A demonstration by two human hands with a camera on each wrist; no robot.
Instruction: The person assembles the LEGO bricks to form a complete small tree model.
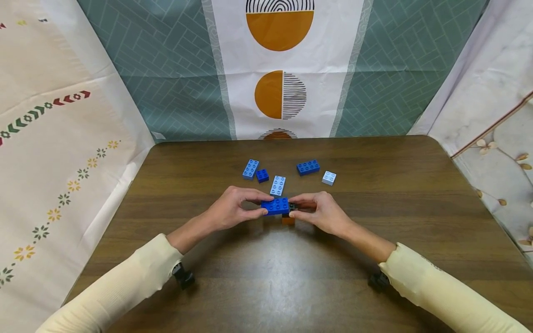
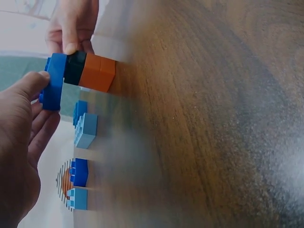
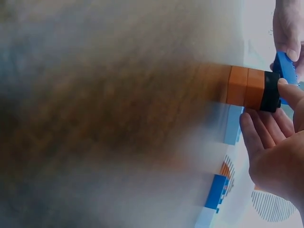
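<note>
Blue eight-stud toy brick is sitting between the two hands, above the middle of the counter, with its studs facing up. Its right end is meeting the top of a black brick; whether the two are fully pressed together, I cannot tell. Below the black brick, two orange bricks are forming the base of a small tower, which is standing on the counter. The left hand is holding the blue brick at its left end, thumb in front and fingers behind. The right hand is pinching the black brick between its thumb and fingers.

Just behind the blue brick, a light blue eight-stud brick is lying. Farther back on the left, a small dark blue four-stud brick is resting beside a medium blue eight-stud brick. On the right, a darker blue eight-stud brick and a pale blue four-stud brick are lying near each other. Behind the counter, a patterned cloth is hanging.
</note>
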